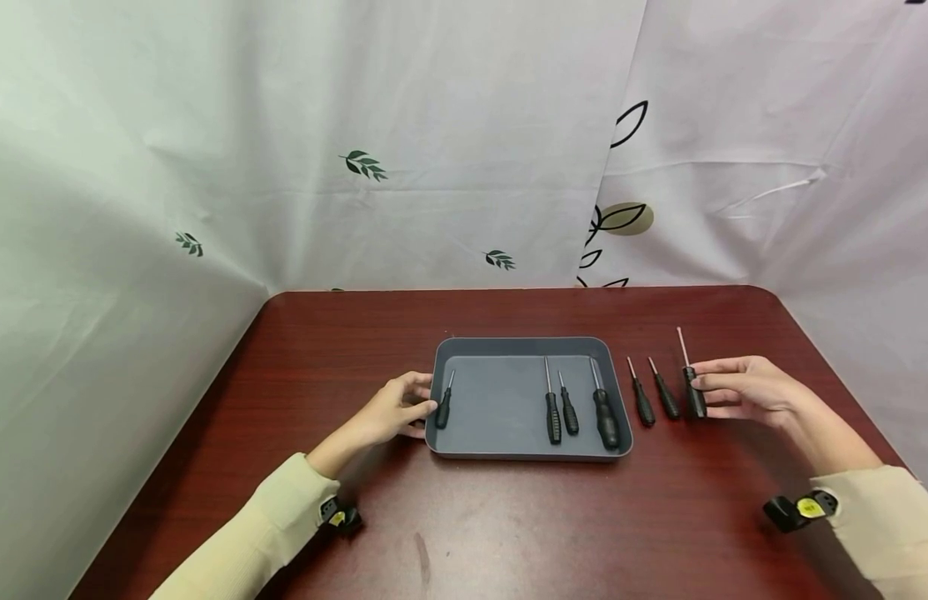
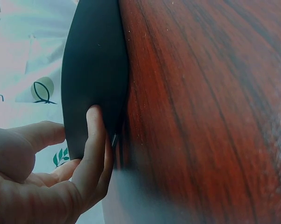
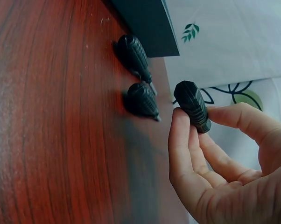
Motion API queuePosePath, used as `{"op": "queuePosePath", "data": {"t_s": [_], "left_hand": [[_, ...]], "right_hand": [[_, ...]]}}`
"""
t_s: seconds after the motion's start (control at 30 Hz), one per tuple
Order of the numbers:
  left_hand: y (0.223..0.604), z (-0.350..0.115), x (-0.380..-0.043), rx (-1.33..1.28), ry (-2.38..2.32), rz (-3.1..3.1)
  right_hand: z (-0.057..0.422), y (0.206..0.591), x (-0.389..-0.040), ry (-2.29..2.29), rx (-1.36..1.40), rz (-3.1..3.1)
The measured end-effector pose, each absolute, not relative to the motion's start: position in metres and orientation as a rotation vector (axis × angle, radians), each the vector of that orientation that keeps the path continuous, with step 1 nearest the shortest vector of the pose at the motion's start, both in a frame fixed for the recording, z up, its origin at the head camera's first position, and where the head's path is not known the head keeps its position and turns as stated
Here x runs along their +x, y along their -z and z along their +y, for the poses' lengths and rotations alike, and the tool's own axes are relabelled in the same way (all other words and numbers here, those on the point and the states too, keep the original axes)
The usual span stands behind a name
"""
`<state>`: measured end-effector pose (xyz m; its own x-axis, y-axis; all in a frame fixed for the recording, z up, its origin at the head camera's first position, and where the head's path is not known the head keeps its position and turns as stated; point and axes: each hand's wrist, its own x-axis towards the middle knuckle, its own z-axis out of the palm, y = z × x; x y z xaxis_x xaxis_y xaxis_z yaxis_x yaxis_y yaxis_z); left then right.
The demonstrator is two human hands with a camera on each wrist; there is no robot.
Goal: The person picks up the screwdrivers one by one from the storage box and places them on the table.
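Observation:
My left hand is at the left end of a grey tray, thumb at the rim and fingers against the outer wall. To the right of the tray, my right hand pinches a screwdriver by its black handle between thumb and fingers. Its shaft points away from me. In the right wrist view the handle appears raised above the table. Two smaller black-handled screwdrivers, one nearer the tray and one nearer my hand, lie side by side on the table.
Inside the tray, one small screwdriver lies at the left; a slim one, a short one and a thick-handled one lie at the right. Patterned white cloth hangs behind the reddish-brown table.

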<state>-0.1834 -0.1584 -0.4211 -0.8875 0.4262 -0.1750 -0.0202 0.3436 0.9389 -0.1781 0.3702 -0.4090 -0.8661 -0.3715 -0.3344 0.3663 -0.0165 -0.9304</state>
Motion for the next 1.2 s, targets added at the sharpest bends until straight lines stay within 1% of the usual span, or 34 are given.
{"op": "queuePosePath", "data": {"t_s": [1.2], "left_hand": [[0.4236, -0.1590, -0.1844, 0.349, -1.574, 2.214]], "right_hand": [[0.3766, 0.4167, -0.1844, 1.801, 0.165, 1.936]]}}
